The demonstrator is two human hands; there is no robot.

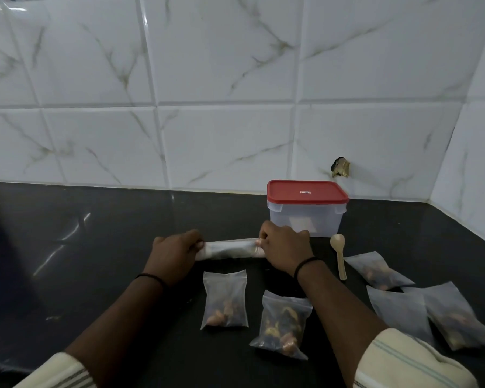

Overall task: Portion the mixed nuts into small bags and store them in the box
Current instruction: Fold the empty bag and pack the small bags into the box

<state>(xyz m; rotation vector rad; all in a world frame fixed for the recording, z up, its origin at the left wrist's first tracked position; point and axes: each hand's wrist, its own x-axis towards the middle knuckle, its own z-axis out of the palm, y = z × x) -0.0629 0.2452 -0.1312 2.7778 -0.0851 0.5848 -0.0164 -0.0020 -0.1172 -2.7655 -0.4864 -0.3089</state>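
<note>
**Two hands on one rolled bag, box shut behind**

Item 1, rolled bag [230, 249]: a whitish roll lying on the dark table [95, 247], its long axis running left to right across my view. My left hand [177, 252] pinches the left end, my right hand [284, 247] pinches the right end, fingers curled on the plastic at both.

Item 2, box [305, 219]: clear walls, red lid [307, 193] seated on top. It stands just behind and slightly right of the right hand, so that hand is the nearer one. I judge the lid must come off before anything goes in.

Item 3, filled small bags, five counted: one [225, 299] and another [282, 324] between my forearms, just below the roll; three more at the right, [377, 271], [398, 309] and [454, 317], the last two overlapping.

Item 4, spoon [338, 257]: pale, lying near the box's front, between the right wrist and the right-hand bags, on the path from them to the box.

Item 5, tiled wall [221, 79] behind.
</note>
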